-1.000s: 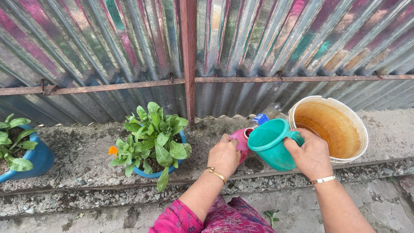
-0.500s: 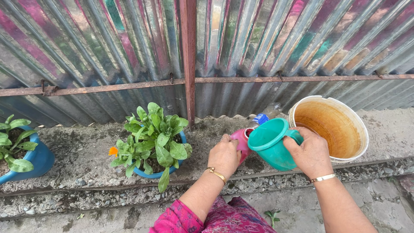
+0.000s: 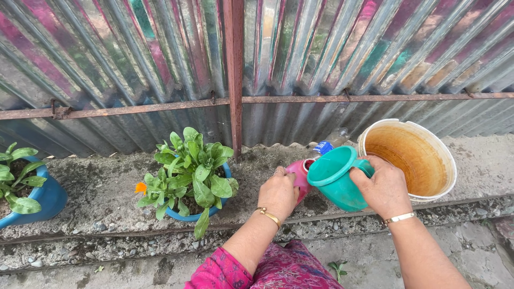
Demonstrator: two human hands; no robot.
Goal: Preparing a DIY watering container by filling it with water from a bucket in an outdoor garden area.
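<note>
Two hands in frame, both closed on something. Right hand [image 3: 384,187] is wrapped around the handle of a teal plastic jug [image 3: 336,176], fingers curled tight; jug sits just left of that hand, tilted with its mouth toward the left hand. Left hand [image 3: 278,191] is clasped around a pink container [image 3: 297,175], which pokes out above and right of the knuckles; most of its body is hidden by the hand, so exact shape unclear. Jug rim is touching or just beside the pink container's opening, can't tell which. A blue cap [image 3: 323,147] shows just behind the two, above the jug rim. White bucket [image 3: 409,158] with a brown-stained inside stands right behind the right hand, tilted toward the camera. Left of the left hand, well apart: a leafy plant in a blue pot [image 3: 193,176] with one orange flower [image 3: 141,188]. Further left, second blue pot [image 3: 37,198] at the frame edge. All on a rough concrete ledge [image 3: 96,187] against a corrugated metal fence [image 3: 134,64].
</note>
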